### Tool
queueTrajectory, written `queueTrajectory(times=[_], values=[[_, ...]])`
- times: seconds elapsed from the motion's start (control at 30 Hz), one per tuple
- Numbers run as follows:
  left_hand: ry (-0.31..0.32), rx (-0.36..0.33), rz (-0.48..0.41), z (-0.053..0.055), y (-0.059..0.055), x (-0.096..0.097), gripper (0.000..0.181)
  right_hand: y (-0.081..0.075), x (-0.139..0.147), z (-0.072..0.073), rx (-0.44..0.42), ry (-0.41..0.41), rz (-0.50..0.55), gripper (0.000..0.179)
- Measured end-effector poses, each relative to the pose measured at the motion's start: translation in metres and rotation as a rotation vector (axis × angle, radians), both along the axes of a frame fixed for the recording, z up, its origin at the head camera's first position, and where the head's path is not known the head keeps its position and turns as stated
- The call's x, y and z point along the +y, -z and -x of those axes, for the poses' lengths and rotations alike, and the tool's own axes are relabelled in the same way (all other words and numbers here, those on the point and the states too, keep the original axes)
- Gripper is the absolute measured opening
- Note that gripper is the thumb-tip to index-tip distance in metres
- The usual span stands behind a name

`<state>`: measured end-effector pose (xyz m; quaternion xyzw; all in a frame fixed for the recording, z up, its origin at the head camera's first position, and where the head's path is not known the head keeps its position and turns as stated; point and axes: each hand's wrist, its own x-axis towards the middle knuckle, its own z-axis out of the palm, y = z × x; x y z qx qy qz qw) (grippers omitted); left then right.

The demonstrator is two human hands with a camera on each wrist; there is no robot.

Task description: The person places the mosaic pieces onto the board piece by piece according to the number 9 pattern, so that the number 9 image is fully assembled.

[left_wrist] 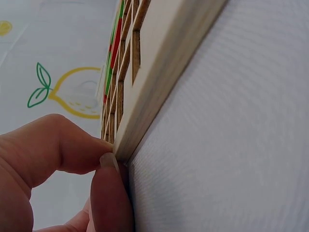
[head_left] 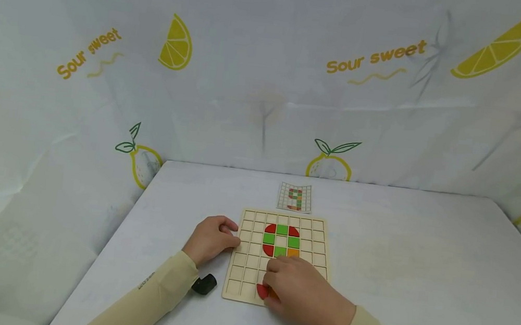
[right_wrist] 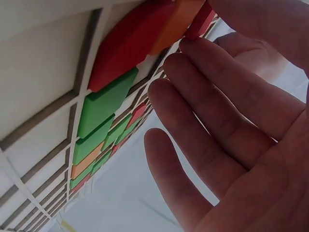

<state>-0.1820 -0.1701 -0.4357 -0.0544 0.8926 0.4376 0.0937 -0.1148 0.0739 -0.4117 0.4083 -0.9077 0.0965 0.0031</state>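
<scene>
A square wooden grid board (head_left: 238,273) lies on the white table, with red, green and orange tiles in some cells. My left hand (head_left: 211,240) pinches its left edge between thumb and forefinger, also seen close up in the left wrist view. Over the lower part of the board, my right hand (head_left: 301,294) holds a red rounded tile (right_wrist: 200,21) between thumb and forefinger at the bottom row. Beside that tile are an orange tile (right_wrist: 178,24) and another red tile (right_wrist: 130,43), with green tiles (right_wrist: 107,102) further up. The hand hides several cells in the head view.
A small printed card (head_left: 295,197) with a coloured grid pattern lies behind the board. Near the left forearm is a black object (head_left: 205,284), partly covered by the sleeve. A white cloth printed with lemons (head_left: 176,43) hangs behind the table.
</scene>
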Motion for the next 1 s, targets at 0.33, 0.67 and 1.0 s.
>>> queueTrajectory(times=[0.33, 0.67, 1.0], values=[[0.009, 0.01, 0.017, -0.0002, 0.0002, -0.0002, 0.031, 0.0014, 0.0002, 0.0005, -0.005, 0.0, 0.001, 0.007], [0.004, 0.005, 0.011, -0.0004, -0.0002, -0.0003, 0.031, 0.0018, 0.0011, 0.0012, 0.024, -0.011, 0.006, 0.01], [0.005, 0.0, 0.003, 0.0006, 0.0004, 0.0007, 0.031, 0.0017, 0.0013, 0.0005, 0.014, -0.001, 0.002, 0.01]])
